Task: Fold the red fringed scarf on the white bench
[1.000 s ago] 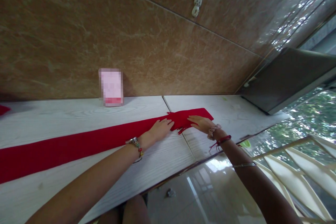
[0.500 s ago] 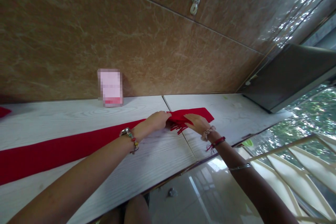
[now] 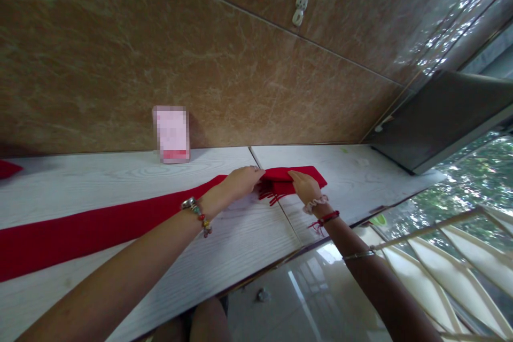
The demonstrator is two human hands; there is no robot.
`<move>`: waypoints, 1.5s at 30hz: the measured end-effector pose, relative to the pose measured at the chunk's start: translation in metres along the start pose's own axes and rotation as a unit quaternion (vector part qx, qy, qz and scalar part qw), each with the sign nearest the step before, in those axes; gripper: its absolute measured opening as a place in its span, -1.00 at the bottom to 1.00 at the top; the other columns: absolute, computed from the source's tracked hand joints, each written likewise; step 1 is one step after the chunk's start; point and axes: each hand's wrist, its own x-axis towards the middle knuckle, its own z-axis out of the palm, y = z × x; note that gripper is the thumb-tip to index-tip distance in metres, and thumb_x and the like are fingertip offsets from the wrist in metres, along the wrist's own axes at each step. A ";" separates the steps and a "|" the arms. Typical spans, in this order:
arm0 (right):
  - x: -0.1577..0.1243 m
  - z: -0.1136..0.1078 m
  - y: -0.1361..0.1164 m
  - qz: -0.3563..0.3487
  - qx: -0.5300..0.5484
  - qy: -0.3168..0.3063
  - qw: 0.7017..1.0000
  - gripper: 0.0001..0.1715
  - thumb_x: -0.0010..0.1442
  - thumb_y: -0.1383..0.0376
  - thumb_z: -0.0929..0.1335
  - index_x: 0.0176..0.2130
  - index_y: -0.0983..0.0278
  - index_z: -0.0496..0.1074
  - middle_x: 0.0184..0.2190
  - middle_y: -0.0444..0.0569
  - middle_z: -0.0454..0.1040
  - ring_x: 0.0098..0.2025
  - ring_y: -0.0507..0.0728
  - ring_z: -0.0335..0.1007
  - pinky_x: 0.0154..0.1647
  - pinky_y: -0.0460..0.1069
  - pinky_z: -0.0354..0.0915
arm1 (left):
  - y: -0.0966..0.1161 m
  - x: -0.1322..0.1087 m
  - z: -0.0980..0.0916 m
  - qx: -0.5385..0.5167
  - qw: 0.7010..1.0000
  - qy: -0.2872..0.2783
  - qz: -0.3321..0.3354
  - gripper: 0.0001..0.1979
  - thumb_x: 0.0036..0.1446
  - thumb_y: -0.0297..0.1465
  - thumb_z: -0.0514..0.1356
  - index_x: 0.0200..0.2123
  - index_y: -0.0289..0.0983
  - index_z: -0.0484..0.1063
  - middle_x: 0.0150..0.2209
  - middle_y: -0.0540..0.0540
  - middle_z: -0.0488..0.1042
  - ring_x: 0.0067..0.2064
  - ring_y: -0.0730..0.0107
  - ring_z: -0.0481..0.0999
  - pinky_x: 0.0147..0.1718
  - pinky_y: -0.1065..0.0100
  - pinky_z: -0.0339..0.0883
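Note:
A long red scarf (image 3: 100,224) runs along the white wood-grain counter from the left edge to the middle. Its right end is doubled over into a short folded part, with a fringe hanging out toward the front. My left hand (image 3: 241,180) is closed on the scarf at the left side of this fold; the fingertips are partly hidden. At the fold's front middle, my right hand (image 3: 305,186) pinches the upper layer between thumb and fingers.
A pink-and-white box (image 3: 173,136), blurred out, stands against the brown marbled wall (image 3: 224,75). Another red piece (image 3: 8,169) shows at the far left. A dark panel (image 3: 444,117) rises at the counter's right end. White railings (image 3: 433,272) and a tiled floor (image 3: 288,299) lie beyond the front edge.
My right hand has shifted slightly right and now pinches the fold's upper layer rather than lying over it. The left hand stays on the fold's left side, slightly higher.

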 end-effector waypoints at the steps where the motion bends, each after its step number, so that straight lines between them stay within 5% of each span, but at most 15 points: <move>1: -0.004 0.000 0.008 -0.004 0.000 0.008 1.000 -0.56 0.06 0.55 0.16 -0.11 0.40 0.42 -0.14 0.11 0.47 -0.10 0.19 0.39 -0.06 0.05 0.31 | 0.001 -0.004 0.003 0.014 1.000 -0.003 0.008 -0.71 0.14 -0.56 -0.02 -0.08 -0.30 0.32 -0.11 -0.18 0.44 -0.14 0.33 0.44 -0.20 0.37 0.29; 9: -0.039 0.012 0.030 -0.095 0.014 0.021 0.995 -0.58 0.13 0.50 0.12 -0.16 0.34 0.45 -0.16 0.05 0.48 -0.10 0.13 0.39 -0.08 0.04 0.35 | 0.008 -0.042 0.058 0.057 0.995 -0.076 0.030 -0.55 0.19 -0.59 -0.13 0.11 -0.15 0.14 0.16 -0.15 0.16 0.19 0.16 0.06 0.03 -0.01 0.07; 13: -0.036 0.013 0.028 -0.084 0.008 0.018 0.996 -0.55 0.14 0.50 0.10 -0.12 0.34 0.43 -0.12 0.07 0.46 -0.06 0.14 0.36 -0.03 0.07 0.32 | 0.002 -0.035 0.047 0.087 0.993 -0.079 -0.005 -0.56 0.16 -0.60 -0.08 0.07 -0.13 0.20 0.16 -0.16 0.15 0.19 0.04 0.05 0.03 -0.13 0.01; 19: -0.034 0.013 0.027 -0.039 0.022 -0.018 0.999 -0.48 0.10 0.54 0.09 -0.04 0.31 0.38 -0.06 0.05 0.42 0.00 0.13 0.30 0.02 0.07 0.28 | -0.009 -0.024 0.012 0.104 0.992 0.062 0.028 -0.57 0.16 -0.59 -0.07 0.06 -0.14 0.23 0.17 -0.14 0.15 0.22 0.15 -0.01 0.11 -0.09 -0.13; 23: -0.039 0.017 0.026 -0.030 0.018 -0.027 0.999 -0.47 0.09 0.55 0.10 -0.04 0.30 0.38 -0.05 0.04 0.41 0.01 0.13 0.30 0.01 0.05 0.29 | -0.018 -0.029 0.026 0.105 0.992 0.009 0.073 -0.58 0.14 -0.60 -0.03 0.03 -0.15 0.26 0.13 -0.09 0.21 0.20 0.24 0.06 0.12 0.02 -0.10; 28: -0.038 0.017 0.026 -0.032 0.014 -0.033 0.999 -0.49 0.08 0.55 0.11 -0.07 0.33 0.40 -0.06 0.06 0.42 0.00 0.13 0.31 0.01 0.04 0.28 | -0.027 -0.038 0.047 0.075 0.995 -0.066 0.023 -0.53 0.11 -0.62 -0.04 0.06 -0.11 0.22 0.13 -0.06 0.22 0.15 0.26 0.16 0.03 0.16 0.09; 35: -0.025 0.001 0.020 -0.043 0.059 -0.022 0.997 -0.50 0.06 0.49 0.13 -0.05 0.31 0.39 -0.06 0.05 0.42 0.04 0.14 0.26 0.07 0.12 0.20 | -0.020 -0.027 0.030 0.009 0.990 -0.139 0.018 -0.50 0.06 -0.62 -0.01 0.05 -0.12 0.23 0.14 -0.10 0.19 0.14 0.21 0.18 -0.01 0.19 0.15; 38: -0.010 -0.002 0.006 -0.018 0.071 -0.022 0.997 -0.53 0.17 0.37 0.12 0.04 0.30 0.29 0.05 0.06 0.30 0.15 0.16 0.09 0.12 0.18 0.08 | -0.005 -0.008 0.029 -0.003 0.995 -0.098 -0.009 -0.58 0.15 -0.49 -0.05 0.09 -0.19 0.18 0.16 -0.17 0.15 0.15 0.16 0.14 0.00 0.13 0.14; 41: 0.003 0.005 -0.007 0.032 0.052 -0.088 0.994 -0.51 0.23 0.27 0.09 0.13 0.23 0.16 0.15 0.06 0.15 0.20 0.20 -0.04 0.09 0.29 0.04 | 0.010 0.005 0.042 -0.006 0.998 -0.038 -0.042 -0.58 0.22 -0.34 -0.10 0.15 -0.22 0.08 0.20 -0.22 0.06 0.20 0.03 0.02 0.01 -0.04 0.07; 45: 0.001 0.021 0.005 0.054 0.020 -0.157 0.986 -0.51 0.25 0.22 0.06 0.16 0.10 0.09 0.19 -0.01 0.09 0.21 0.22 -0.05 0.06 0.34 0.04 | 0.016 0.006 0.065 0.008 0.999 -0.027 -0.044 -0.53 0.20 -0.24 -0.07 0.18 -0.17 0.04 0.22 -0.18 0.01 0.21 -0.08 -0.07 0.03 -0.17 -0.06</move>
